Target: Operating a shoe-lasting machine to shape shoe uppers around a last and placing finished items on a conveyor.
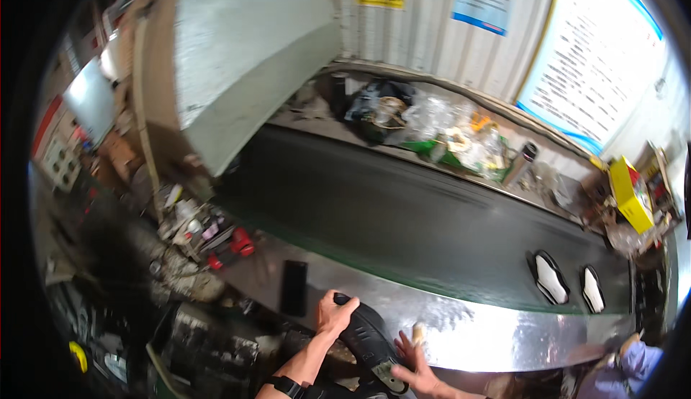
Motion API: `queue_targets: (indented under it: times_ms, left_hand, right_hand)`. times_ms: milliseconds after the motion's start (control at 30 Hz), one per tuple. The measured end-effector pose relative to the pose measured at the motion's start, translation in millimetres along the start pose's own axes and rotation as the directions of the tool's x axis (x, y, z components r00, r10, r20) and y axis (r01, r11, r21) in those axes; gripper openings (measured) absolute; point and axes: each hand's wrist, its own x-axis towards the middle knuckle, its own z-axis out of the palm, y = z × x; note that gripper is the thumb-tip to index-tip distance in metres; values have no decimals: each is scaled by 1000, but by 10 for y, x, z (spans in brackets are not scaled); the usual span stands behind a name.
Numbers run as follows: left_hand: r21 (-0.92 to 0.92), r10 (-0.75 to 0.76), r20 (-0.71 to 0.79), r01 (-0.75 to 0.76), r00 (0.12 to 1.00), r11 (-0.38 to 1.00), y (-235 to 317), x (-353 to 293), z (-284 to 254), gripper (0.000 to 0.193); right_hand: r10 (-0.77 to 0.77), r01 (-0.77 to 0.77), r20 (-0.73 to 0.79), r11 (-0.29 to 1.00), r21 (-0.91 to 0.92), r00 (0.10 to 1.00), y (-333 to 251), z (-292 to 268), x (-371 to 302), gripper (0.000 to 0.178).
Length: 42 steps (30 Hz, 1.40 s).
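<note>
Low in the middle, a black shoe (365, 334) is tilted lengthwise between my hands, with a grey-green patch near its lower end. My left hand (336, 315) has its fingers wrapped round the upper end. By the lower end, my right hand (416, 370) has its fingers spread and its thumb over the patch; whether it touches is hard to tell. A small tan piece (419, 333) shows just beyond the right fingertips. Left of the shoe, a black phone (294, 288) lies on the metal ledge (497, 334).
Beyond the ledge runs a dark conveyor belt (403, 219), carrying two black shoe pieces with white middles (551, 281) at right. Plastic bags (432, 122) and a flask (521, 163) line its far side. Red-handled tools (234, 246) lie left. A lavender sleeve (643, 363) appears lower right.
</note>
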Motion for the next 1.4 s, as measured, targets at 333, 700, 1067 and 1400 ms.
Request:
queue_targets:
  times_ms: [333,700,1067,1400]
  left_hand:
    - [-131,54,-501,-138,864,982,-483,-929,-2050,53]
    - [-370,-200,-820,-231,536,900,-1707,-2830,-4896,46]
    - [-820,-482,-543,-559,688,125,-2702,-3755,-5111,29]
    - [-843,-622,-455,-533,637,71,-2561,-3483,-5464,27]
  right_hand:
    - [96,-87,109,993,-85,989,-745,1805,520,40]
    - [227,-274,515,962,15,826,-568,4810,-356,14]
    - [286,-372,556,927,46,780,-264,6343,-630,28]
    - [245,-398,575,904,155,781,49,6928,-311,29]
